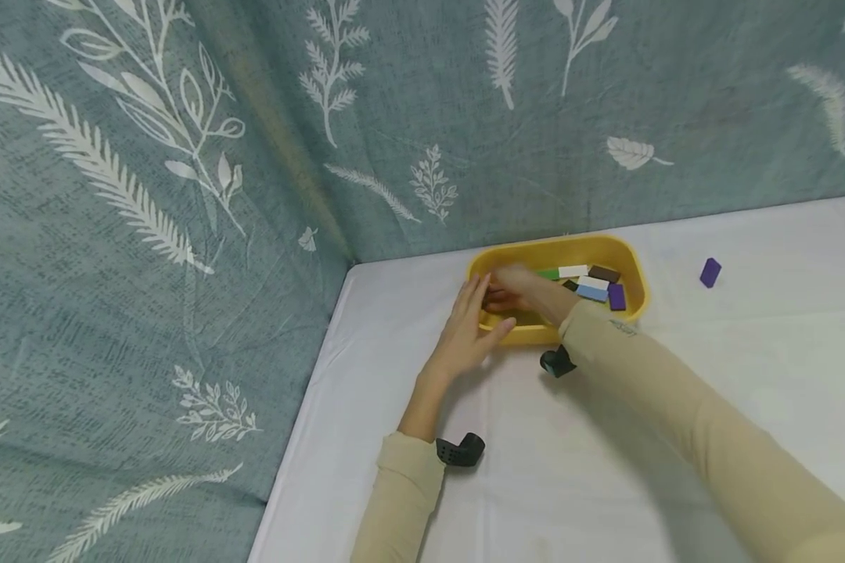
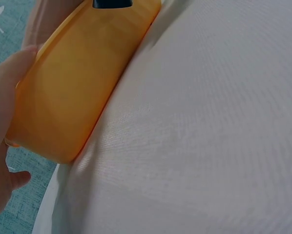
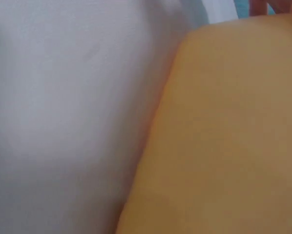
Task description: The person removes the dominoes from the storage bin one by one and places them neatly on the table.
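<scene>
A yellow plastic tub (image 1: 524,336) stands on the white-covered table, with several small blocks inside. My left hand (image 1: 463,335) rests against its left end, fingers extended at the rim and thumb spread over the near edge. In the left wrist view the thumb lies along the lip of the tub (image 2: 73,87). My right hand (image 1: 517,286), blurred, reaches down into the left part of the tub; I cannot tell whether it holds a block. To its right lie a green block (image 1: 549,274), a blue block (image 1: 592,293) and a purple block (image 1: 616,297).
Another purple block (image 1: 710,272) is on the white cloth (image 1: 760,352) to the right of the tub. Leaf-patterned green curtains (image 1: 422,117) hang behind the table and along its left side. The tub's outer wall (image 3: 229,122) fills much of the right wrist view.
</scene>
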`<state>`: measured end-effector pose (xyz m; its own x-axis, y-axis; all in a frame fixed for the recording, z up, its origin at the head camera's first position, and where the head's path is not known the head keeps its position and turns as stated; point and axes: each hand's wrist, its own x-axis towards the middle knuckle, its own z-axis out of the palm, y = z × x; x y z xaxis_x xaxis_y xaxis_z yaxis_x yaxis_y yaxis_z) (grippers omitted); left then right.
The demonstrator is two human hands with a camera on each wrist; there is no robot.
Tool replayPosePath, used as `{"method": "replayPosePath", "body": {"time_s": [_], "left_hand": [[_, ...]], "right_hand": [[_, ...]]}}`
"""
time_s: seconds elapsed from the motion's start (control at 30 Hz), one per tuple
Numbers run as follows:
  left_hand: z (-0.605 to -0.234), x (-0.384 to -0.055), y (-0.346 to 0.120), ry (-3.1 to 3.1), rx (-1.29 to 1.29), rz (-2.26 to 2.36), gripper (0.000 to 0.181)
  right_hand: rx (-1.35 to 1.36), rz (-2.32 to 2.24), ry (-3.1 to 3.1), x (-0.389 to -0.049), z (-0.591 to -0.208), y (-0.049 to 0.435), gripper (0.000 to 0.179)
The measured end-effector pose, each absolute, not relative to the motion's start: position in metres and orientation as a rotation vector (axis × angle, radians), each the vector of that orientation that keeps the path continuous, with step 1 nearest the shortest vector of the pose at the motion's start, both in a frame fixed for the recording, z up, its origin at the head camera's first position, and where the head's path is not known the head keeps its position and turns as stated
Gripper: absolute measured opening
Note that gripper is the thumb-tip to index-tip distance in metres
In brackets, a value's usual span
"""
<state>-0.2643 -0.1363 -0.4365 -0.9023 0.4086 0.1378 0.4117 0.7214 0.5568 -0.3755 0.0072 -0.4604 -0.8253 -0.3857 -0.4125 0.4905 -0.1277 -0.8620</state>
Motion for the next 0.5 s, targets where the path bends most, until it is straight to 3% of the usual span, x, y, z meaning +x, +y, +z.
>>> {"method": "replayPosePath", "body": {"time_s": [0.1, 0.2, 0.3, 0.5], "left_hand": [[-0.435, -0.266, -0.135, -2.893, -0.707, -0.937, 0.078], [-0.434, -0.266, -0.134, -2.886, -0.720, -0.932, 0.078], [-0.434, -0.266, -0.134, -2.889, -0.729, -0.926, 0.077], [-0.435, -0.264, -0.135, -2.892, -0.726, -0.922, 0.078]], "right_hand": [[0.041, -2.081, 1.471, -0.425, -0.522, 0.006, 0.028], [0.077, -2.094, 1.480, -0.449, -0.552, 0.003, 0.045], [0.085, -2.037, 1.576, -0.422, -0.521, 0.004, 0.058], [0.149, -1.916, 1.693, -0.342, -0.424, 0.006, 0.054]]}}
